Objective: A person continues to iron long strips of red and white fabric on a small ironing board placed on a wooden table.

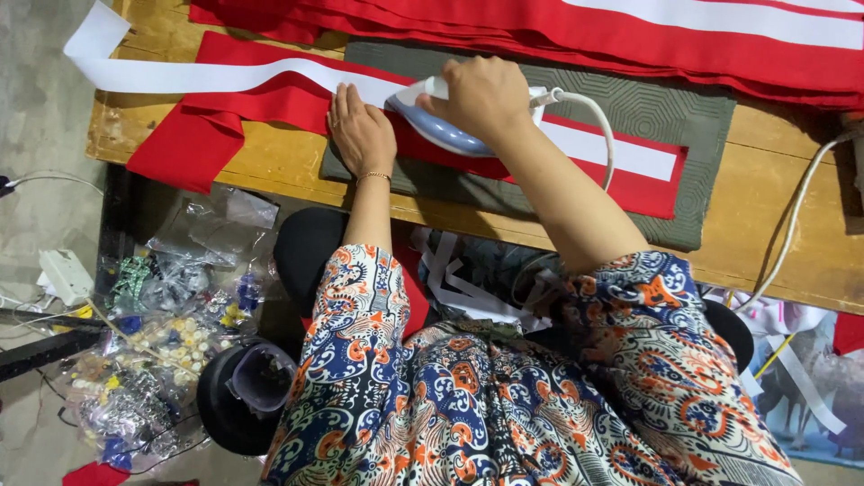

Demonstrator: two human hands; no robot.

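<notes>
Over the grey quilted pressing mat (670, 112), the person's right hand (481, 94) reaches forward on a bare forearm that runs up from the patterned sleeve, wrist bent slightly down. Its fingers curl shut around the handle of a white and pale blue electric iron (441, 126), whose soleplate lies flat on the red fabric strip (270, 108) directly beneath the grip. A white cord (594, 121) leaves the iron just right of that hand and loops down over the mat.

Just left of the iron's tip, the left hand (360, 135) lies palm down, fingers straight and close together, pressing flat on the red strip; it holds nothing. A thin gold bracelet circles its wrist. Its fingertips touch the edge of the white band (225, 76) that runs along the strip, away to the left of both hands and off the wooden table (270, 162). Beyond the gripping hand, more red and white fabric (675, 36) is piled, apart from the iron.
</notes>
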